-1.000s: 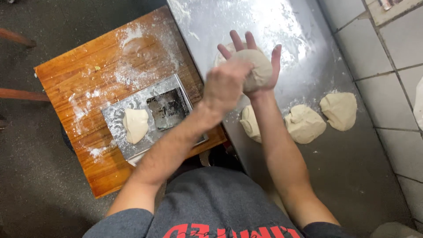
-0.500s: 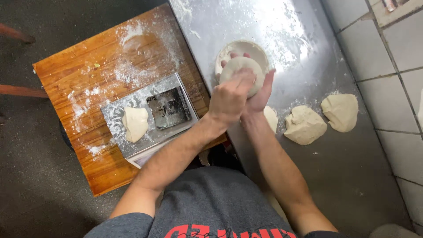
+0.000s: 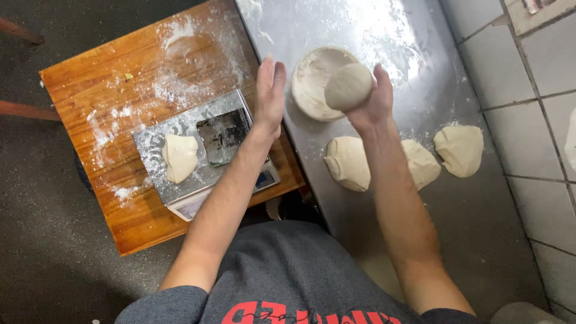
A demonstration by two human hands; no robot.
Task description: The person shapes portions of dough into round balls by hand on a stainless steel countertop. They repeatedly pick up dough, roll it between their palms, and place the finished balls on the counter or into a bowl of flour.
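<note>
My right hand (image 3: 372,99) grips a smooth round dough ball (image 3: 348,86) and holds it just above a floury white bowl (image 3: 312,81) on the steel counter (image 3: 384,36). My left hand (image 3: 270,93) hovers open and flat to the left of the bowl, fingers together and pointing away, holding nothing. Three rough dough pieces (image 3: 348,163) (image 3: 422,163) (image 3: 459,150) lie in a row on the counter under and beside my right forearm.
A floured wooden table (image 3: 102,90) stands to the left with a steel kitchen scale (image 3: 204,150) on it; one dough piece (image 3: 179,157) and a metal scraper (image 3: 223,135) rest on the scale. A tiled wall (image 3: 540,120) borders the counter on the right.
My hands were cupped together rolling the dough. They have separated: the left has drawn off to the left and opened, and the right alone keeps the ball over the bowl.
</note>
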